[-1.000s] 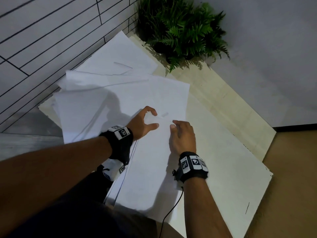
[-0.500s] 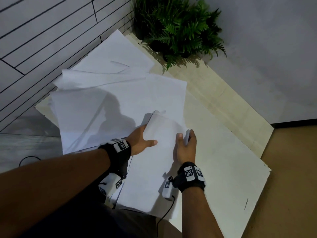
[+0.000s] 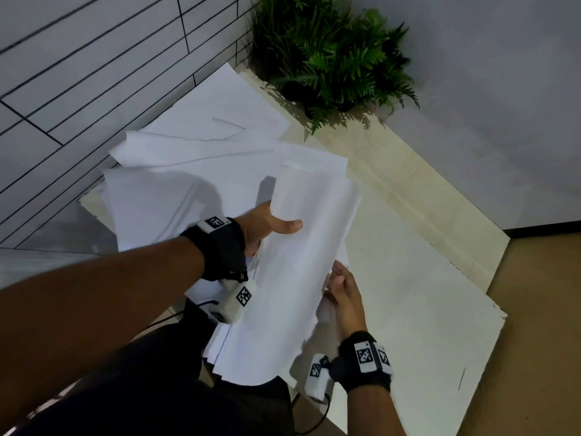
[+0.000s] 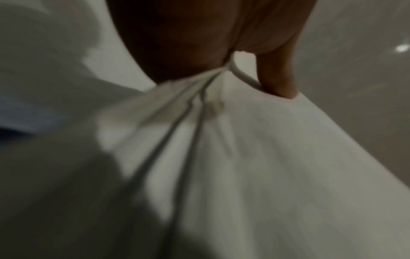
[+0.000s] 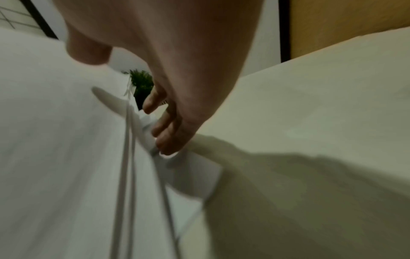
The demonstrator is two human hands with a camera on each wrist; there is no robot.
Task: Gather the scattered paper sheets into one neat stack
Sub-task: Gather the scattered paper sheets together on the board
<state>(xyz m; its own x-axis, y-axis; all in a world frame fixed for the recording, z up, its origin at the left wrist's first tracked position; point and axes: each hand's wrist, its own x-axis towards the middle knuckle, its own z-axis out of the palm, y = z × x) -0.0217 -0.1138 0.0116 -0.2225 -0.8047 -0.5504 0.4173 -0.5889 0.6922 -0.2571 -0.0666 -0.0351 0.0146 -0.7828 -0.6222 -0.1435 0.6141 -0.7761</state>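
While both hands (image 3: 344,294) grip sheets (image 3: 301,262), long axis runs near-to-far.

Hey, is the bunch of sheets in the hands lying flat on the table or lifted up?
Lifted: the held sheets curve upward between left hand and right hand.

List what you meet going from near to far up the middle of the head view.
right hand → held bundle of sheets → loose sheets on the table → potted fern
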